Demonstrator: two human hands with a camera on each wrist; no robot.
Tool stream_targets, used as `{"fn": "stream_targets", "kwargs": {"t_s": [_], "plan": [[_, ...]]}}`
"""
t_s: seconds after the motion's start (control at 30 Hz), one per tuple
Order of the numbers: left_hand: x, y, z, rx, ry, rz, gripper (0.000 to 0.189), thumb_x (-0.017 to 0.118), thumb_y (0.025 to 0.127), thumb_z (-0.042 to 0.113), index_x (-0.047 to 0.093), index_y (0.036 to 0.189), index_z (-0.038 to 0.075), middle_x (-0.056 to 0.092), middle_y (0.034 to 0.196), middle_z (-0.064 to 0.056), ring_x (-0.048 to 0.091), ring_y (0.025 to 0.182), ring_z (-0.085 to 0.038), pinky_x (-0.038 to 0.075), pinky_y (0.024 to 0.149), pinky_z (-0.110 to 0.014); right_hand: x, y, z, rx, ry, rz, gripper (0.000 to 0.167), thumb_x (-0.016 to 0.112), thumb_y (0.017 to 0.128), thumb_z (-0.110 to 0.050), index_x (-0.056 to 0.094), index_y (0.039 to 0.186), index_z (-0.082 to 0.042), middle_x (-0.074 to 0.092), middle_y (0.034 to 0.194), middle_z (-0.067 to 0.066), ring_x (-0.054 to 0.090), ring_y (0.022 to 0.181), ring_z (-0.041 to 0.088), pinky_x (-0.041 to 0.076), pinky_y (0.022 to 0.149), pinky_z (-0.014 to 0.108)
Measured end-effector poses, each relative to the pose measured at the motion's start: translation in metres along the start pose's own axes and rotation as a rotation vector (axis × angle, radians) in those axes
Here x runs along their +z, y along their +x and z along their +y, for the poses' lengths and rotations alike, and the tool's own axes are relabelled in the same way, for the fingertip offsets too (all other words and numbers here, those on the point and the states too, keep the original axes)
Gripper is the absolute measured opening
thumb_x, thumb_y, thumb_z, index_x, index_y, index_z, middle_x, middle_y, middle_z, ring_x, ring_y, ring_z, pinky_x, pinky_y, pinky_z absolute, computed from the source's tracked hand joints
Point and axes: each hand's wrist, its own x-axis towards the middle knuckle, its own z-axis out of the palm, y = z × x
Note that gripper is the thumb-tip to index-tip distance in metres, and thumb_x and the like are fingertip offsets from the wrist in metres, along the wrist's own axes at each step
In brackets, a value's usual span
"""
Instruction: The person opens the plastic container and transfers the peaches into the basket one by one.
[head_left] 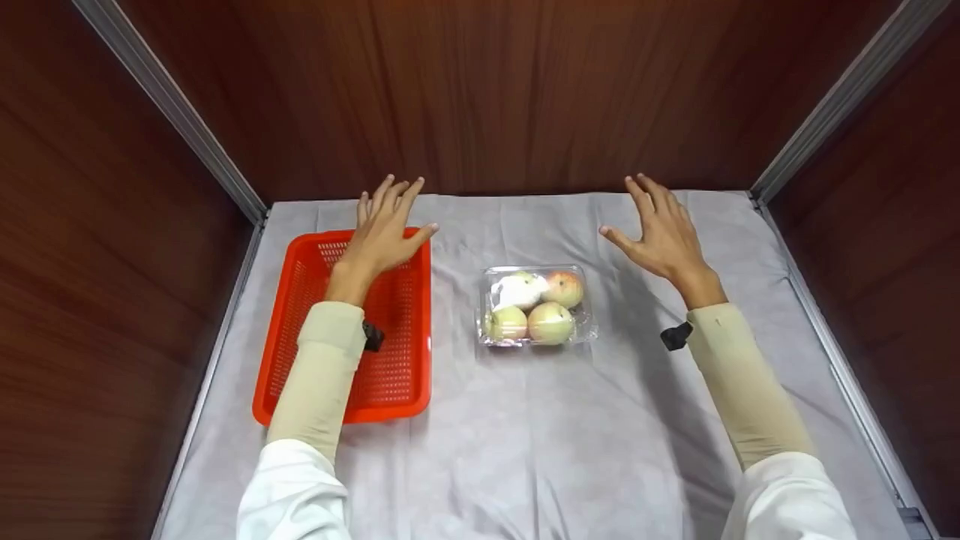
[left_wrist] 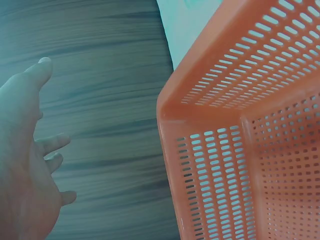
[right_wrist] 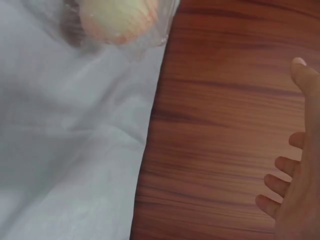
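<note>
My left hand (head_left: 381,238) hovers over the far part of a red plastic basket (head_left: 421,360), fingers spread and holding nothing. In the left wrist view the slotted basket wall (left_wrist: 215,175) lies to the right of the hand (left_wrist: 25,165). A clear plastic box (head_left: 486,279) with several yellow-red apples (head_left: 551,322) sits right of the basket; its lid looks closed. To the box's right, my right hand (head_left: 664,238) is raised above the cloth, thumb apart, touching nothing. The right wrist view shows that hand (right_wrist: 300,185) and one apple (right_wrist: 119,19) through the plastic.
A wrinkled light grey cloth (head_left: 517,435) covers the table. Dark wood panels (head_left: 480,97) rise at the back and both sides, with metal posts (head_left: 180,112) at the corners. A small black wrist camera (head_left: 676,336) sits on the right wrist.
</note>
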Motion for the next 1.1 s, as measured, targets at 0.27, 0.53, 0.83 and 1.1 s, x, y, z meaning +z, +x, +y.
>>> {"fn": "stream_targets", "kwargs": {"t_s": [0.27, 0.53, 0.83, 1.1], "plan": [[0.007, -0.001, 0.005, 0.026, 0.004, 0.008, 0.083, 0.054, 0.104, 0.059, 0.018, 0.172, 0.028, 0.030, 0.173, -0.012, 0.008, 0.167, -0.031, 0.004, 0.131, -0.067, 0.006, -0.007, -0.003, -0.036, 0.014, 0.042, 0.092, 0.066, 0.097, -0.061, 0.028, 0.170, -0.021, 0.031, 0.173, 0.015, 0.035, 0.154, 0.045, 0.028, 0.124, 0.065], [0.013, -0.004, 0.013, 0.066, -0.009, 0.021, 0.082, 0.055, 0.104, 0.058, 0.022, 0.171, 0.025, 0.035, 0.170, -0.012, 0.011, 0.166, -0.032, 0.008, 0.131, -0.067, 0.009, -0.013, -0.008, -0.057, 0.040, 0.054, 0.091, 0.067, 0.097, -0.059, 0.030, 0.169, -0.019, 0.034, 0.172, 0.015, 0.037, 0.153, 0.045, 0.030, 0.122, 0.066], [0.020, -0.008, 0.021, 0.079, -0.023, 0.002, 0.081, 0.056, 0.104, 0.058, 0.022, 0.171, 0.028, 0.036, 0.171, -0.007, 0.009, 0.167, -0.029, 0.005, 0.132, -0.066, 0.013, -0.018, -0.013, -0.081, 0.055, 0.080, 0.087, 0.068, 0.098, -0.056, 0.035, 0.167, -0.016, 0.038, 0.170, 0.016, 0.040, 0.151, 0.045, 0.032, 0.120, 0.066], [0.026, -0.013, 0.030, 0.107, -0.025, -0.008, 0.080, 0.054, 0.104, 0.060, 0.025, 0.170, 0.025, 0.036, 0.171, -0.009, 0.012, 0.166, -0.032, 0.008, 0.131, -0.067, 0.019, -0.026, -0.016, -0.092, 0.049, 0.103, 0.084, 0.069, 0.097, -0.053, 0.040, 0.164, -0.013, 0.043, 0.166, 0.016, 0.044, 0.148, 0.044, 0.035, 0.118, 0.065]]}}
